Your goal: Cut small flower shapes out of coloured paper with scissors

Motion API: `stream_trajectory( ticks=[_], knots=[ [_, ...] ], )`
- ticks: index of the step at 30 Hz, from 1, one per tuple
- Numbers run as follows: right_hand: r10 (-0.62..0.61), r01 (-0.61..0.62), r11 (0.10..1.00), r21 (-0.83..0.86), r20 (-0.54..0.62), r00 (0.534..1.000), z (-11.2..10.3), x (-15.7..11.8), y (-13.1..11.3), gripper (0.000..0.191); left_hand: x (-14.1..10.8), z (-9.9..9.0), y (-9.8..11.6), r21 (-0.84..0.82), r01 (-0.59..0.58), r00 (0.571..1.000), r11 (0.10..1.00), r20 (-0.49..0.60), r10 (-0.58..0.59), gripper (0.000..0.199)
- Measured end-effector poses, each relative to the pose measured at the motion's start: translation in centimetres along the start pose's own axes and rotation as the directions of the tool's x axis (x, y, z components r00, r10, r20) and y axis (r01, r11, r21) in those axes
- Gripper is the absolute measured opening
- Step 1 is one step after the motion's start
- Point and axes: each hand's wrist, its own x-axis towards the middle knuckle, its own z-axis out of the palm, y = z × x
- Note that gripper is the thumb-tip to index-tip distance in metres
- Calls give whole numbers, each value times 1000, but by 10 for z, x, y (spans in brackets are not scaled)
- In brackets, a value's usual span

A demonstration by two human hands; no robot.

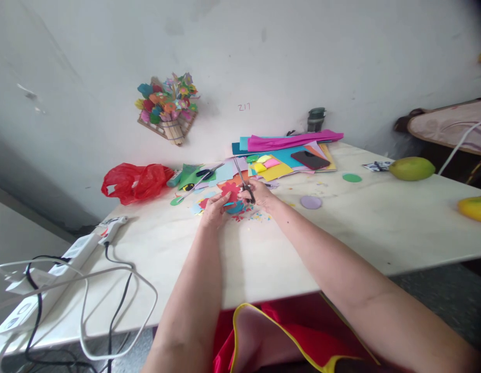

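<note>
While the left hand [216,208] pinches a red paper flower [230,192] above scattered scraps [259,214], the right hand [259,194] grips black-handled scissors [248,192] just beside it; farther back, a phone [310,160] lies on coloured sheets [281,155] near the wall [240,62].

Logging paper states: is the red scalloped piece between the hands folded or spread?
Spread: the red paper shows a broad, scalloped face at the left hand.
</note>
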Motion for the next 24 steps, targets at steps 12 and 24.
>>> stream_trajectory(
  ticks=[12,24],
  knots=[
    [-103,104,994,14,-91,991,0,3,-2,29,-4,0,2,173,6,990,985,138,-30,26],
    [-10,15,999,31,-163,987,-9,0,-5,31,2,1,1,119,5,995,993,101,-17,36]
  ],
)
